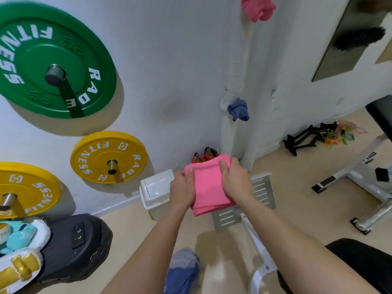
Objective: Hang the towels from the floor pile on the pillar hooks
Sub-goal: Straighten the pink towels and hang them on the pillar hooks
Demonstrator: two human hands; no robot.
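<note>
"At centre frame, what are you holding?"

"A folded pink towel [209,187]. My left hand [182,188] grips its left edge, thumb on top and fingers curled underneath. My right hand [235,181] clamps the upper right corner the same way. Both hands are closed on the cloth, and it is up off the floor [307,209]."

"Where is the pillar?"

"Above my hands and slightly right, the white pillar [237,77] runs up the frame. A small blue towel [238,109] hangs about halfway up it, and a bunched pink towel [257,7] hangs at the top edge of the frame. I cannot make out what holds either one."

"And the pile?"

"At bottom centre, between my forearms, a blue-grey towel [184,270] lies crumpled on the tan floor. It is blurred, so I cannot tell whether it is one piece or several."

"What else is around you?"

"Left of my left hand, a white bin [157,187] stands against the wall. Just past the folded towel's top edge, two red kettlebells [204,155] sit at the foot of the wall. A green weight plate [53,60] is mounted at the upper left, with yellow plates [109,157] below it."
</note>
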